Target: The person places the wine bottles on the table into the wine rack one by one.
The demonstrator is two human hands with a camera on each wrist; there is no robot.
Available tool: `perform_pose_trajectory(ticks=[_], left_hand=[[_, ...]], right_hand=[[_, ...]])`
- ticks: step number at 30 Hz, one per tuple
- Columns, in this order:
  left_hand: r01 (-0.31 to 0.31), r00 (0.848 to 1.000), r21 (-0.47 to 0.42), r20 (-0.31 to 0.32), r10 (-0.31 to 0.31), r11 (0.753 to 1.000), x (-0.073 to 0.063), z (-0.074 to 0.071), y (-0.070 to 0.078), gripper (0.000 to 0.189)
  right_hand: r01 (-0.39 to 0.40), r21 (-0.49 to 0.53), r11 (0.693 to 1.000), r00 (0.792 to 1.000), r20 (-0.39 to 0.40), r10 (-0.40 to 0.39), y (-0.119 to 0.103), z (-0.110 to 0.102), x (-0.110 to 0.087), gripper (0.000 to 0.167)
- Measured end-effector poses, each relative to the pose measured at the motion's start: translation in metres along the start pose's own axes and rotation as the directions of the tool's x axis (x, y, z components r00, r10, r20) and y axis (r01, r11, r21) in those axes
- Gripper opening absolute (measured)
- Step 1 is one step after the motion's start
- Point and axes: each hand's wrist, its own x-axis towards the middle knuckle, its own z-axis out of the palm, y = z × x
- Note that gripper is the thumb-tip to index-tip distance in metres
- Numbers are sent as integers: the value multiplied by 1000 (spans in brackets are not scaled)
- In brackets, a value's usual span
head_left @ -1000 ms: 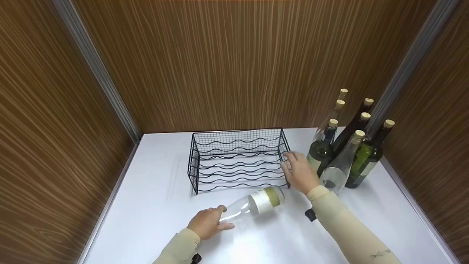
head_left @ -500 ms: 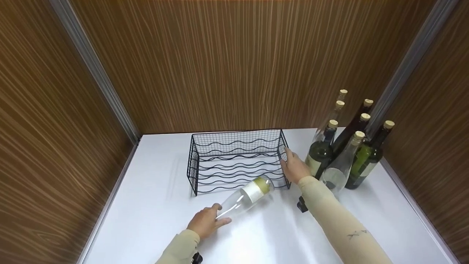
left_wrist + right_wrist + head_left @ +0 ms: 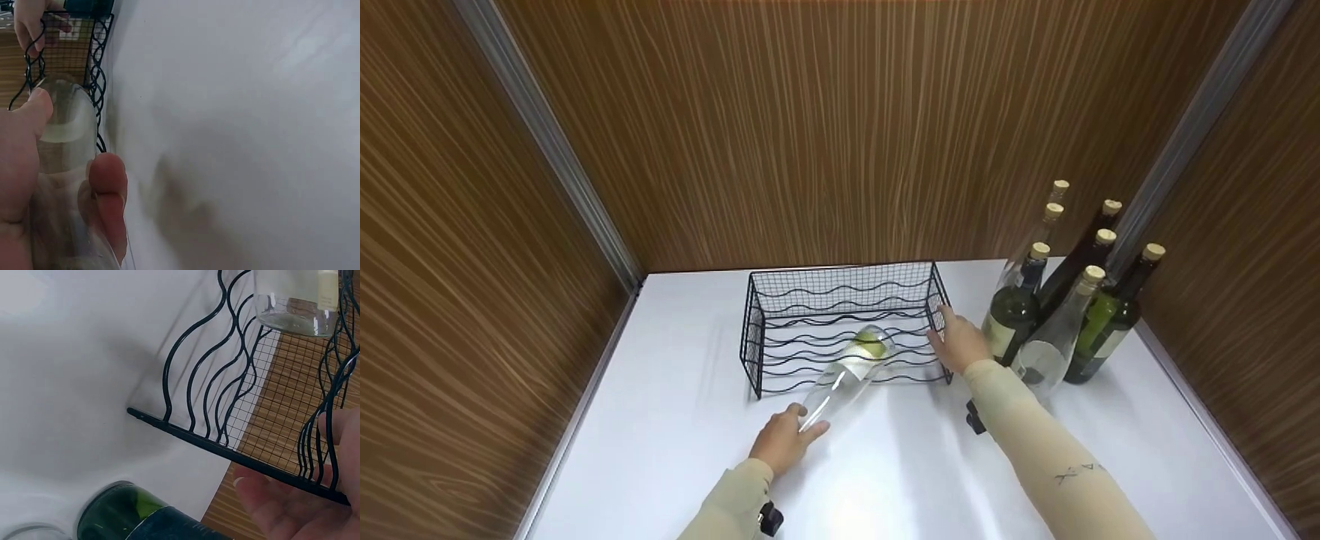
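My left hand [image 3: 781,442] grips a clear glass bottle [image 3: 847,369] around its neck end. The bottle is tilted, its base with the white and gold label [image 3: 861,358] pointing away into the front of a black wire rack [image 3: 844,268]. In the left wrist view, fingers and thumb lie on either side of the glass bottle [image 3: 66,140]. My right hand [image 3: 964,345] holds the rack's right end; in the right wrist view its fingers and thumb are around the wire frame [image 3: 270,471]. The bottle's base [image 3: 295,323] shows inside the rack's outline there.
Several corked bottles stand close by the right arm, among them a clear bottle [image 3: 1044,364] and a green bottle [image 3: 1110,330]. Wood-grain panels [image 3: 840,135] wall the white table [image 3: 682,360] at the back and sides.
The left hand has swung the bottle's base leftward and away, from in front of the rack to over its front wires. The right hand has moved slightly left and closed on the rack's right end.
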Motion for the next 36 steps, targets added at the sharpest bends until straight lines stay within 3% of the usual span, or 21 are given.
perform_pose_trajectory(ticks=[9,14,21,28,33,36], left_hand=[[78,994,-95,-67,-85,992,16,5,-3,64],[121,989,-204,-59,-135,972,23,5,-4,68],[152,984,-251,-48,-170,956,32,3,5,67],[192,971,-399,-58,-234,896,37,0,15,56],[222,952,-496,-76,-297,839,40,-2,11,46],[225,943,-525,-94,-319,821,41,-2,6,44]], right_hand=[[-24,-17,1000,1000,9,24,1,2,-1,58],[-35,-13,999,999,21,35,0,3,-3,58],[-25,-10,1000,1000,9,25,1,1,0,58],[-42,-19,999,999,9,42,1,-3,-2,58],[-50,-21,999,998,24,50,-2,-3,-3,59],[-50,-24,998,998,31,51,-3,-3,-3,60]])
